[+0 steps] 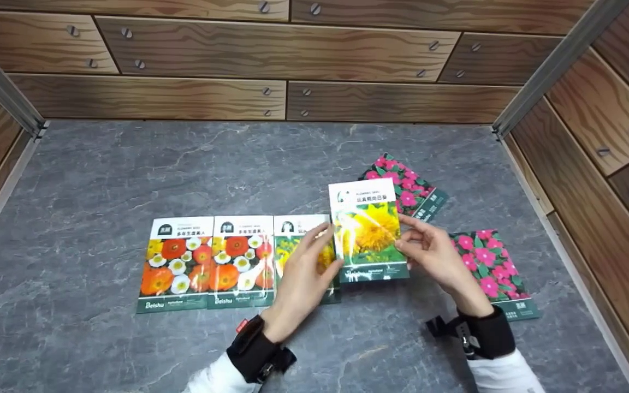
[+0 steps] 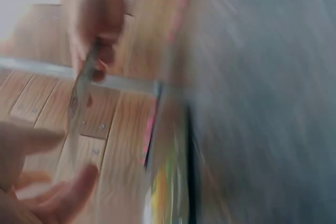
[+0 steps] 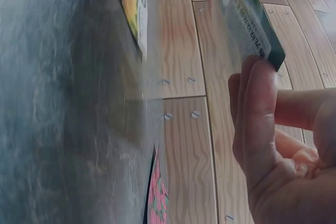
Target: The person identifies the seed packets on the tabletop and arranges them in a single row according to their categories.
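A seed packet with a yellow sunflower picture (image 1: 369,232) is held up above the table, its front facing the head camera. My right hand (image 1: 437,256) pinches its right edge between thumb and fingers, and the right wrist view shows this grip on the packet (image 3: 260,30). Beside the left edge is my left hand (image 1: 301,284), thumb and fingers spread apart; the blurred left wrist view shows a gap between them around the packet's end. Beneath my left hand lies another yellow-flower packet (image 1: 287,245), partly hidden.
Two poppy packets (image 1: 175,267) (image 1: 241,267) lie side by side on the grey marbled table (image 1: 101,174), left of the covered yellow one. One pink-flower packet (image 1: 413,185) lies tilted behind the held packet; another pink-flower packet (image 1: 492,262) lies partly under my right wrist. Wood-patterned panels (image 1: 271,49) enclose the table.
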